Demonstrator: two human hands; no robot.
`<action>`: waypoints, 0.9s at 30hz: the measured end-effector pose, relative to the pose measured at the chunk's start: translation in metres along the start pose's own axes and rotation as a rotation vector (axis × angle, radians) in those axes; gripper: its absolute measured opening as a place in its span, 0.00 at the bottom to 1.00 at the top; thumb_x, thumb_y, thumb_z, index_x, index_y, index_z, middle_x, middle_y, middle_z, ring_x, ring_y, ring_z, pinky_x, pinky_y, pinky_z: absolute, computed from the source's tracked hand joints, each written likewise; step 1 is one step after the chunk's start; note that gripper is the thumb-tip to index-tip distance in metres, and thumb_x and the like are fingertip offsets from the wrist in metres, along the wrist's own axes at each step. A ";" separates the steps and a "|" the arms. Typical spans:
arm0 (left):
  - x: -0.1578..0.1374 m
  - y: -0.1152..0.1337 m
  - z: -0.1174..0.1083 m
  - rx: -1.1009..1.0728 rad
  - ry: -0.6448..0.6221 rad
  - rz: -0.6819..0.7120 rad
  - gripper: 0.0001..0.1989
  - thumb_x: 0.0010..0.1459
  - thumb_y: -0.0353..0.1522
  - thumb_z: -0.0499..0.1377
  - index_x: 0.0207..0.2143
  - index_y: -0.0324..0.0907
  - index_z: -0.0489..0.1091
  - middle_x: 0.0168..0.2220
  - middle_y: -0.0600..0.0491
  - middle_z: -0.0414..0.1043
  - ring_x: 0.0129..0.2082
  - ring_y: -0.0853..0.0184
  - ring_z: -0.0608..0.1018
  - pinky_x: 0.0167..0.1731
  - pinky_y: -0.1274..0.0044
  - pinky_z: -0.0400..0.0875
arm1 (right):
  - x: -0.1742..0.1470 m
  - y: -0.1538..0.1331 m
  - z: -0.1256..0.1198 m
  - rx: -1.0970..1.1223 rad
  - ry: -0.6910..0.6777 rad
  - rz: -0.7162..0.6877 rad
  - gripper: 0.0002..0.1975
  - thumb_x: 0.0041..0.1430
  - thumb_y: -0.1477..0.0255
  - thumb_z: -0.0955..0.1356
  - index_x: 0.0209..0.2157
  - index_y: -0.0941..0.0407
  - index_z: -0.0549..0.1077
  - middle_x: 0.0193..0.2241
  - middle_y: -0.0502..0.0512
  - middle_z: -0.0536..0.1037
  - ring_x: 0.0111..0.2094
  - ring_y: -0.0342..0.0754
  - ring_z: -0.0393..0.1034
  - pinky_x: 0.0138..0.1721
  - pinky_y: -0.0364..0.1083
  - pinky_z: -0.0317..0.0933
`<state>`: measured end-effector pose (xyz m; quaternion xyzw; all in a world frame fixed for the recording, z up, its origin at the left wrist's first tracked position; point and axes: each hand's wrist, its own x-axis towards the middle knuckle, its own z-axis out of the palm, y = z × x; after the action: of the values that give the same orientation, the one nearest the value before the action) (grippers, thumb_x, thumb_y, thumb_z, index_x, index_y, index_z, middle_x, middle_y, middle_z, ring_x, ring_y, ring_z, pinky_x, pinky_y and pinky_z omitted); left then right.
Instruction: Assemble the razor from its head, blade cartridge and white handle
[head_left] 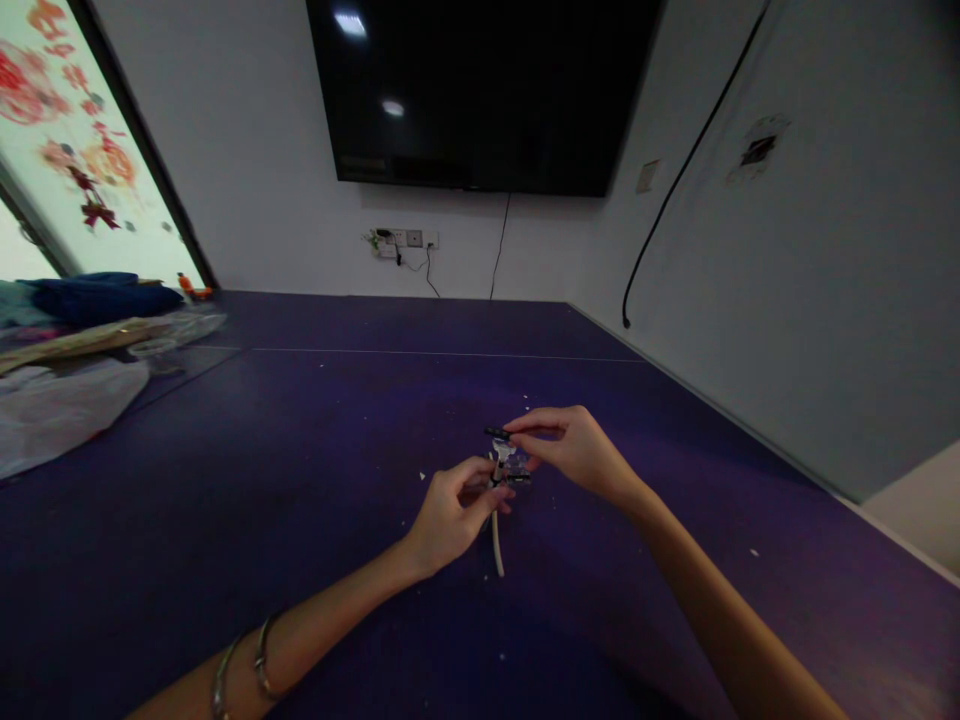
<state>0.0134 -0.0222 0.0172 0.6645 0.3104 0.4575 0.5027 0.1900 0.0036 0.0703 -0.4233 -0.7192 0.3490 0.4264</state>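
Low over the dark purple surface, my left hand (455, 510) is closed around a small clear-and-metallic assembly (517, 470). A short whitish cable (497, 548) hangs down from below those fingers. My right hand (574, 445) pinches a small flat black piece (496, 433) between thumb and fingertips, at the top of the assembly. Whether the black piece is joined to it I cannot tell. The fingers partly cover the assembly, and its exact kind is too small to make out.
The purple surface (300, 440) carries scattered white bits. Plastic bags (67, 410) and dark blue folded cloth (109, 298) lie at the left. A television (480, 90) hangs on the back wall above sockets (412, 239). A black cable (675, 185) dangles along the right wall.
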 end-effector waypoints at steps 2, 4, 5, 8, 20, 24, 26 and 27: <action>0.000 0.000 0.000 0.002 -0.003 0.005 0.10 0.54 0.34 0.59 0.37 0.37 0.69 0.32 0.48 0.75 0.29 0.67 0.78 0.34 0.73 0.73 | -0.002 -0.005 0.000 -0.017 -0.009 -0.019 0.09 0.50 0.70 0.68 0.34 0.57 0.78 0.31 0.55 0.78 0.23 0.42 0.71 0.22 0.41 0.70; 0.000 0.000 0.000 0.005 -0.007 0.008 0.10 0.54 0.34 0.59 0.37 0.37 0.69 0.32 0.49 0.75 0.29 0.67 0.77 0.34 0.73 0.73 | -0.004 -0.009 0.000 -0.028 -0.015 -0.035 0.09 0.51 0.70 0.68 0.34 0.57 0.78 0.32 0.55 0.77 0.22 0.41 0.70 0.22 0.41 0.70; 0.000 0.000 0.000 0.006 -0.008 0.009 0.10 0.54 0.34 0.59 0.37 0.37 0.69 0.32 0.49 0.75 0.29 0.67 0.77 0.34 0.73 0.73 | -0.005 -0.011 0.000 -0.032 -0.017 -0.041 0.09 0.51 0.70 0.68 0.34 0.57 0.78 0.33 0.55 0.77 0.22 0.41 0.70 0.22 0.41 0.70; 0.000 0.001 -0.001 0.004 0.002 0.008 0.10 0.54 0.34 0.59 0.36 0.37 0.69 0.32 0.49 0.75 0.29 0.67 0.77 0.34 0.73 0.73 | -0.006 -0.014 0.001 -0.043 -0.021 -0.050 0.09 0.51 0.71 0.67 0.34 0.57 0.78 0.33 0.55 0.77 0.23 0.42 0.71 0.23 0.41 0.70; 0.001 -0.001 -0.002 -0.031 0.022 -0.004 0.10 0.53 0.33 0.59 0.36 0.36 0.69 0.32 0.49 0.75 0.28 0.67 0.77 0.33 0.74 0.73 | -0.007 -0.014 0.000 -0.031 -0.029 -0.064 0.09 0.51 0.69 0.68 0.34 0.56 0.78 0.33 0.54 0.77 0.25 0.44 0.72 0.24 0.42 0.71; 0.001 0.000 -0.002 -0.044 0.021 -0.004 0.10 0.53 0.33 0.59 0.36 0.36 0.69 0.32 0.49 0.75 0.28 0.67 0.77 0.33 0.74 0.72 | -0.007 -0.014 0.000 -0.036 -0.044 -0.041 0.08 0.51 0.70 0.68 0.34 0.56 0.77 0.30 0.53 0.77 0.23 0.43 0.72 0.25 0.42 0.70; 0.001 0.000 -0.002 -0.053 0.018 -0.004 0.10 0.54 0.33 0.59 0.36 0.36 0.68 0.32 0.49 0.75 0.29 0.67 0.77 0.33 0.74 0.73 | -0.007 -0.014 0.000 -0.045 -0.051 -0.036 0.08 0.51 0.70 0.68 0.33 0.56 0.77 0.29 0.52 0.77 0.22 0.43 0.72 0.24 0.42 0.70; 0.001 0.001 -0.002 -0.057 0.017 -0.004 0.10 0.54 0.33 0.59 0.36 0.36 0.68 0.33 0.49 0.75 0.29 0.68 0.77 0.33 0.74 0.73 | -0.007 -0.014 0.000 -0.044 -0.055 -0.037 0.08 0.52 0.70 0.68 0.33 0.56 0.76 0.29 0.52 0.77 0.22 0.42 0.72 0.24 0.42 0.69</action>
<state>0.0122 -0.0212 0.0181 0.6454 0.3030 0.4710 0.5195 0.1878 -0.0079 0.0800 -0.4096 -0.7459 0.3366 0.4032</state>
